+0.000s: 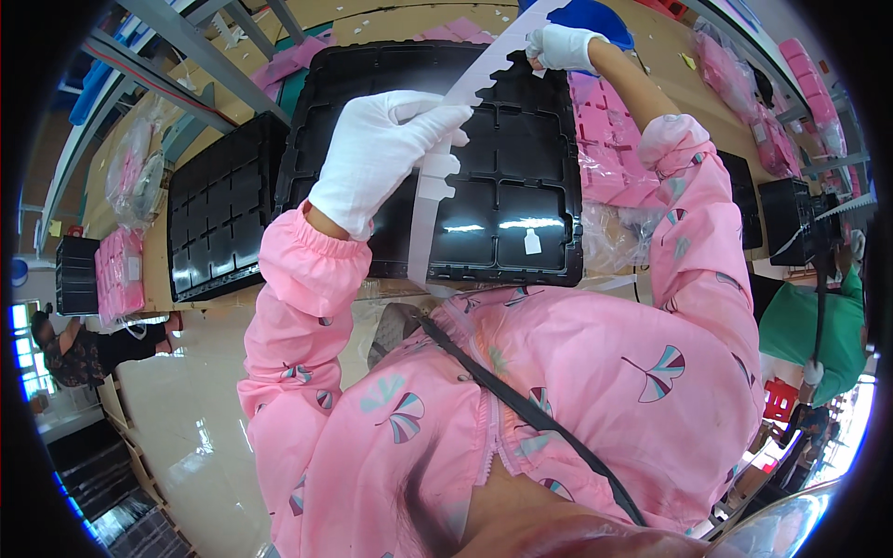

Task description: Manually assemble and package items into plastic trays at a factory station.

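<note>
My left hand (389, 149), in a white glove, pinches a long white strip of label backing (424, 228) between thumb and fingers. The strip hangs toward my body and also runs up to the far right, with tab-shaped white labels along its edge. Beyond it, my gloved right hand (564, 46) is closed, with a small white label (539, 72) at its fingertips. Below both hands lies a large black plastic tray (484, 256) with moulded compartments. One tab-shaped white label (533, 242) sits on its near right part.
Another black tray (219, 219) lies to the left. Pink trays in clear film (609, 139) lie to the right, and a blue bowl (605, 17) stands at the back. Grey metal posts (172, 51) rise at the far left. A person in green (819, 335) is off to the right.
</note>
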The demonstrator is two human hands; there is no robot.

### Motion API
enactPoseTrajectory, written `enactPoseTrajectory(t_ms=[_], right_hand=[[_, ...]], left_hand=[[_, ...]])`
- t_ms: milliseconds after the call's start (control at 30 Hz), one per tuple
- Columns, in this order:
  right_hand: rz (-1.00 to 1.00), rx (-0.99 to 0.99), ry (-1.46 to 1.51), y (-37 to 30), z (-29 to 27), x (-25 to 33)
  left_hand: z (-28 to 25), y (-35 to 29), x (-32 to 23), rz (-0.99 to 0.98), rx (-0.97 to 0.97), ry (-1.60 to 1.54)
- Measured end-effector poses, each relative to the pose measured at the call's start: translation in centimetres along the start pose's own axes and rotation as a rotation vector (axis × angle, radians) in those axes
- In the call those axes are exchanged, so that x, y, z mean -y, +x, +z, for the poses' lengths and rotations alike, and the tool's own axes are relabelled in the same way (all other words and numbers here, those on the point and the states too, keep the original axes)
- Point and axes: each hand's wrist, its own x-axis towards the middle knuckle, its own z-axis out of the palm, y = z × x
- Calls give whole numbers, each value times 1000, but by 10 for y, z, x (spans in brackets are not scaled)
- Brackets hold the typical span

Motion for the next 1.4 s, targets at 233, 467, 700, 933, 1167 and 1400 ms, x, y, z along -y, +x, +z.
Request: enactPoseTrajectory(t_ms=[233,467,700,933,1167,1400], right_hand=[[-68,23,-113,8,2,3],[-68,-66,-134,-1,5,16],[64,-583,43,-20,33,10],[-100,-1168,331,-106,30,117],[-281,-1159,200,-136,45,207],[-182,-1185,263,-122,55,215]], left_hand=[[1,-3,0,-18,-30,2],[0,-4,1,-24,-38,-18],[-1,-2,3,23,-14,5],[0,7,6,46,18,-49],[8,20,16,216,14,63],[14,17,16,291,13,62]])
